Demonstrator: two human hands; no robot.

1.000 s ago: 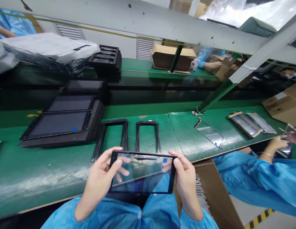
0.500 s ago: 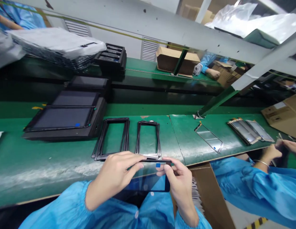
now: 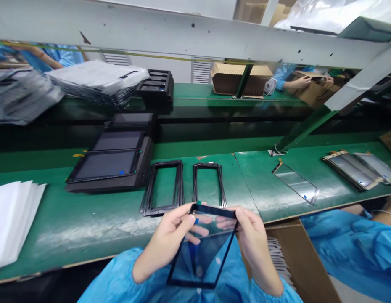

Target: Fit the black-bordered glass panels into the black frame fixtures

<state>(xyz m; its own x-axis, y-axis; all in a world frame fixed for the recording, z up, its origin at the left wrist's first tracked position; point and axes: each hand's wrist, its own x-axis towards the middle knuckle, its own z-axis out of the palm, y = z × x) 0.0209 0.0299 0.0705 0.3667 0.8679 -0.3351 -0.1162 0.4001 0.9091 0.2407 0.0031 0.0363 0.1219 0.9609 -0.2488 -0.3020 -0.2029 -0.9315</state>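
Between my two hands, a clear glass touch panel (image 3: 208, 248) with a black border is held up over my lap, at the bench's front edge. My left hand (image 3: 170, 235) grips its upper left corner, by a small blue tab, with fingers showing through the glass. At the upper right corner, my right hand (image 3: 254, 244) pinches the border with the thumb in front. Just beyond the hands lie a stack of black frames (image 3: 147, 198) and a second stack of black frames (image 3: 222, 185), both on the green bench (image 3: 97, 227).
Dark screens (image 3: 109, 164) rest on a black tray at left, near white sheets (image 3: 15, 219). One glass panel (image 3: 294, 183) and a stack of panels (image 3: 351, 168) lie at right. A slanted post (image 3: 305, 128) rises there. A co-worker's blue sleeve (image 3: 350, 248) is beside me.
The touch panel has turned from wide to upright and tipped, its clear face now toward me. Both hands shifted to its upper corners. The view swung left, bringing in the white sheets.
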